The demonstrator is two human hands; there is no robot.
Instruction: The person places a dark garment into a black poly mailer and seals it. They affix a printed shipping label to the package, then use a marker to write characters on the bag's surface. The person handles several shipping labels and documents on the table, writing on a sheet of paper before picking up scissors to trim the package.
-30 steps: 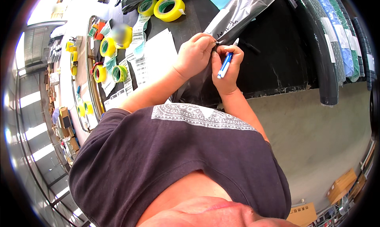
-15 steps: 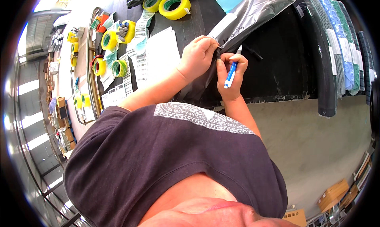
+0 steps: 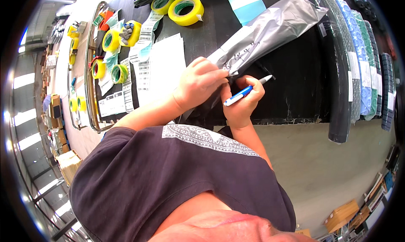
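Note:
A long silver-grey plastic bag (image 3: 270, 33) with dark handwriting near its close end lies slantwise across the black table. My left hand (image 3: 200, 82) is closed, its fingertips pinching the bag's gathered near end. Just to its right, my right hand (image 3: 244, 105) is closed around a blue and white pen (image 3: 241, 95), which slants across the fingers with its grey-white end toward the far right. The right thumb is close to the same gathered end; whether it touches the plastic cannot be made out.
White label sheets (image 3: 162, 62) lie left of my hands, with yellow tape rolls (image 3: 186, 10) beyond and further left. A light-blue sheet (image 3: 248, 8) sits behind the bag. On the right, wrapped fabric rolls (image 3: 363, 60) and a long black roll (image 3: 339, 94) overhang the table edge.
Both hands have come slightly nearer to me, still at the bag's near end. The pen has tipped from steep to a flatter slant. More of the bag's written side shows.

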